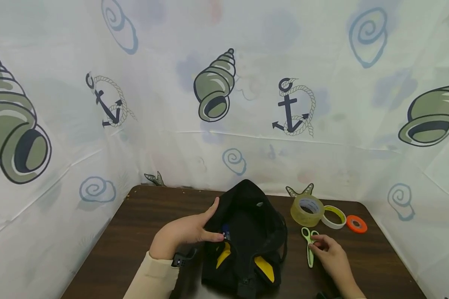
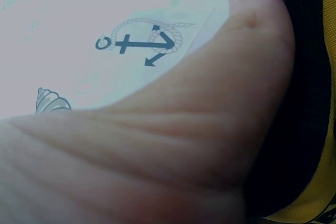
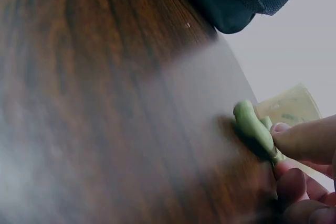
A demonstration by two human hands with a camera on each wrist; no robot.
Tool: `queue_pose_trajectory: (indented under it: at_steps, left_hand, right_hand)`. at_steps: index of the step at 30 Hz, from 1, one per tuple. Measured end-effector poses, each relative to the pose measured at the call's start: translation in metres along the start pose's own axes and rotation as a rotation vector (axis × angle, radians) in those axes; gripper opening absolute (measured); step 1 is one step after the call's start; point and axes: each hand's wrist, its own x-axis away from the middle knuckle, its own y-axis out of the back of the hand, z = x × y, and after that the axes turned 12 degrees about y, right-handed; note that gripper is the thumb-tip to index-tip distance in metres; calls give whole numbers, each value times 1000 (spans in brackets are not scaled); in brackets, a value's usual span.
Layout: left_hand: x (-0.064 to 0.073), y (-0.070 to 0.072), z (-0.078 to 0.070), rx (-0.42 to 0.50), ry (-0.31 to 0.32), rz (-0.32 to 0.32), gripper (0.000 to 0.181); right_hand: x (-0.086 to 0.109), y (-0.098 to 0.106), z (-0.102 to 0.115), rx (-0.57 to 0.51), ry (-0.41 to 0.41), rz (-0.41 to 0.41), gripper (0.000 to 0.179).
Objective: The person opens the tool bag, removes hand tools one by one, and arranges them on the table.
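A black bag (image 1: 243,265) with yellow patches stands on the table with its mouth open upward. My left hand (image 1: 185,232) grips the left side of its rim; in the left wrist view the base of that hand (image 2: 184,129) covers much of the frame beside the dark cloth. To the right of the bag, my right hand (image 1: 331,253) pinches a pair of light green scissors (image 1: 309,251) near the handle loops. The right wrist view shows thumb and fingers on the green handle (image 3: 254,129), close above the wood.
Behind the scissors, a wide roll of clear tape (image 1: 301,214), a white roll of tape (image 1: 334,224) and a small orange roll (image 1: 357,224) sit in a row. The brown table (image 1: 134,232) meets a printed cloth (image 1: 164,158) at its back and sides.
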Motion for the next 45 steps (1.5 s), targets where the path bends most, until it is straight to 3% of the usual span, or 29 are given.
queue_pose_trajectory:
  at_steps: [15,24,38,45]
  left_hand:
    - [1,1,-1,21,-1,12,120]
    - [-2,1,0,20,-5,7,117]
    - [-4,0,0,8,-7,12,118]
    - [-5,-1,3,1,-2,7,118]
  right_hand:
    - [0,0,-3,-60,-28,-8,21]
    - [-2,-1,-3,-56,2,-46,15]
    - [8,-3,4,-272,43,-290,19]
    - [10,8,32,-300,92,-435,14]
